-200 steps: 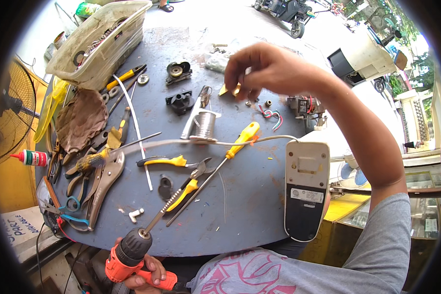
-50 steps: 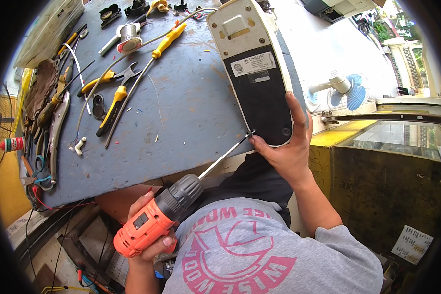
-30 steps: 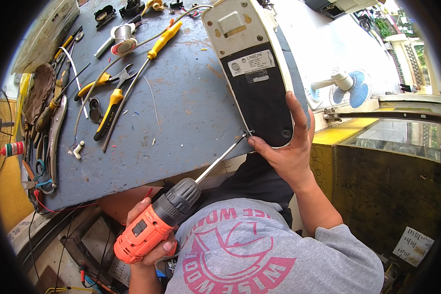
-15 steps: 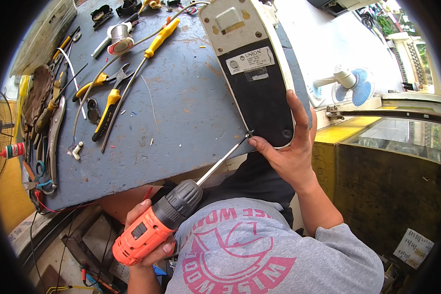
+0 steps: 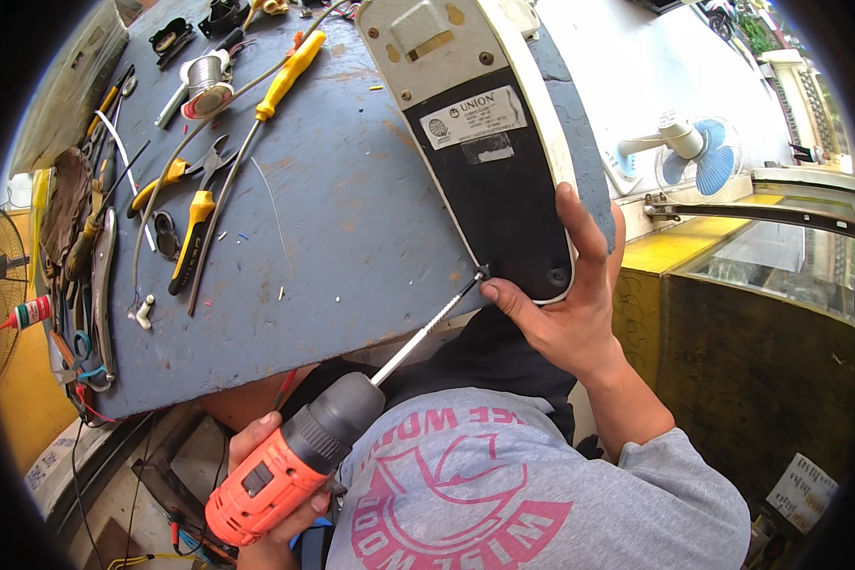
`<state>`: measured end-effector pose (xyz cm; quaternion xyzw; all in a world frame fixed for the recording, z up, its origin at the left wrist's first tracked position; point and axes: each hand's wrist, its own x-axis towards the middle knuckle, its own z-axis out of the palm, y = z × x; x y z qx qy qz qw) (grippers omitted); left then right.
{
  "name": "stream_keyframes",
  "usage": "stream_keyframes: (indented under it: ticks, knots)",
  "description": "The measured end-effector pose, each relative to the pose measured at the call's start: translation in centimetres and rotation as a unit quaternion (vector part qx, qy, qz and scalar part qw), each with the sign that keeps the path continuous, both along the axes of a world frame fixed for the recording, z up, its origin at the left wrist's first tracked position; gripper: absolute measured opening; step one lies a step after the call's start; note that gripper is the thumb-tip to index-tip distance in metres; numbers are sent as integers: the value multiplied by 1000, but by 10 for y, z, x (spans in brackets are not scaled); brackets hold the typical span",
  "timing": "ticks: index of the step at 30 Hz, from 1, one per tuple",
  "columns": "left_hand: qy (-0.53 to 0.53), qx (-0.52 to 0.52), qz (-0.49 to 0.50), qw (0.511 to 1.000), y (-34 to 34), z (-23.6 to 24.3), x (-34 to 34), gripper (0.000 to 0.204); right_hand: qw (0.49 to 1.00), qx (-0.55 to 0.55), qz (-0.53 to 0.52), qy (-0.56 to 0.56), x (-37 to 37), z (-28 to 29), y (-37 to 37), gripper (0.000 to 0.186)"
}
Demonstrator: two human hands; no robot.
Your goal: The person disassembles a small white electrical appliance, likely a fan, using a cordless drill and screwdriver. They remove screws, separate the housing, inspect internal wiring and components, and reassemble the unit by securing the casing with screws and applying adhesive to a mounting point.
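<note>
A worn blue-grey worktable (image 5: 351,218) fills the middle of the place, its paint scuffed and rust-stained, lit by bright, even daylight. Along its left side lies a clutter of pliers (image 5: 192,211), a yellow-handled screwdriver (image 5: 277,81) and a spool of solder wire (image 5: 206,84). To the right stands a yellow counter (image 5: 670,249) with a glass front (image 5: 779,275), and a small blue fan (image 5: 698,157) sits against a pale wall (image 5: 636,66) behind it. At far left a dark standing fan (image 5: 0,285) shows beside a yellow surface (image 5: 14,418). Tangled cables (image 5: 152,475) lie on the floor beneath the table.
</note>
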<state>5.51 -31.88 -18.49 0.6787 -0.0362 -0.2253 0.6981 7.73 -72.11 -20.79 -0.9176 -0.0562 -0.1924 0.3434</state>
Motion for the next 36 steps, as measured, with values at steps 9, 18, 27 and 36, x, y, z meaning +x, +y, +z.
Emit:
stream_keyframes:
  ticks: [9,18,27,36]
  knots:
    - [62,-15,41,997,-7,16,2,113,996,71,7,-45,7,-4,2,103]
    - [98,-71,3,993,-12,15,4,101,998,60,-14,-23,0,-2,-2,98]
    - [-5,-41,78,996,27,34,14,113,952,303,-12,41,-2,13,-8,115]
    - [-308,574,-38,758,65,55,113,98,735,641,91,202,99,21,-44,66]
